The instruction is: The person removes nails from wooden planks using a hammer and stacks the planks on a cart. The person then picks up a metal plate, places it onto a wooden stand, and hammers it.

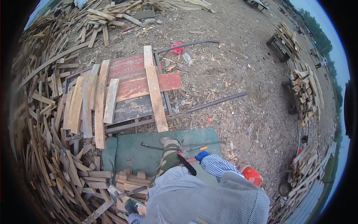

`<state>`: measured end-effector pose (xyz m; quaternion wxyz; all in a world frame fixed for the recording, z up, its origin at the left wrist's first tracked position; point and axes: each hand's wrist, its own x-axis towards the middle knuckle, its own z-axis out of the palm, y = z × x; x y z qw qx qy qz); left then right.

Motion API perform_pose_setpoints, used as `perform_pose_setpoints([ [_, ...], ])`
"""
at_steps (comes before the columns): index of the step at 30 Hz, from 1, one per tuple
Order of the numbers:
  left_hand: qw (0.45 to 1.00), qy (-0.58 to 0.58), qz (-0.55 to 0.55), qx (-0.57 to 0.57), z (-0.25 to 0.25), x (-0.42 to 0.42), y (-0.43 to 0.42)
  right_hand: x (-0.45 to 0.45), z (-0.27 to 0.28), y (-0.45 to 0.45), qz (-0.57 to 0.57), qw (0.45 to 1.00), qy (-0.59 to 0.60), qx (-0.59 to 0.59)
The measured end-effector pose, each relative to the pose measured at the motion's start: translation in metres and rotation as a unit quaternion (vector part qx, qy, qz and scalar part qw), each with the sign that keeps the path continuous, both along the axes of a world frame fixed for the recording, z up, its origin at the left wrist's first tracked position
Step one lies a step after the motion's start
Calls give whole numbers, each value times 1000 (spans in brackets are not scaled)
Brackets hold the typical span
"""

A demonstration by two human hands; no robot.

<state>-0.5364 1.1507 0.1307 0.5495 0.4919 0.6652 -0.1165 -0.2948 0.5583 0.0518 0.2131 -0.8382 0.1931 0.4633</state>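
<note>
your right glove (201, 156) looks like matt cloth, your striped sleeve (217, 165) woven cloth, your grey garment (210, 199) coarse mesh. before you, the planks (101, 102) are raw, rough, matt wood, the red boards (131, 89) worn painted wood, the cart rail (220, 102) dull metal. the green sheet (130, 155) is matt and creased, the clear bottle (187, 59) glossy plastic.

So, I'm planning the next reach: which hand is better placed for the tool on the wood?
Left, probably: the left hand is close beside the tool; the right hand is farther off, over the mat.
</note>
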Motion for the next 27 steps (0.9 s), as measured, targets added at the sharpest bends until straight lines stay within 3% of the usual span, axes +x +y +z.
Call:
perform_pose_setpoints([
  [4,998,-26,-58,12,15,31,-4,-7,-9,-12,-107,992,31,51],
  [8,996,-72,-55,-1,41,80,-25,-24,-26,-24,-20,999,25,31],
  [11,991,-94,-98,2,39,97,-32,-59,-121,-44,6,994,70,88],
  [12,987,-90,-132,19,39,100,-33,-51,-113,-35,-94,981,155,68],
  [13,988,-94,-118,15,43,104,-33,-49,-66,-22,-107,993,55,14],
  [15,988,-123,-90,28,40,101,-14,-48,-63,-5,-117,992,36,11],
  [19,973,-175,-71,137,111,146,-25,-7,-17,8,-61,998,11,28],
  [20,973,-161,-112,123,126,158,-16,-1,-23,5,-44,998,-3,41],
  [21,951,-213,-167,150,162,184,-39,10,-26,3,-25,998,-18,53],
  [23,903,-249,-297,187,190,207,-39,26,-23,1,-42,992,-83,83],
  [25,894,-334,-252,163,225,237,-72,34,-51,-12,-68,980,-131,134],
  [27,886,-369,-244,137,254,256,-86,47,-36,-14,-54,984,-144,91],
])
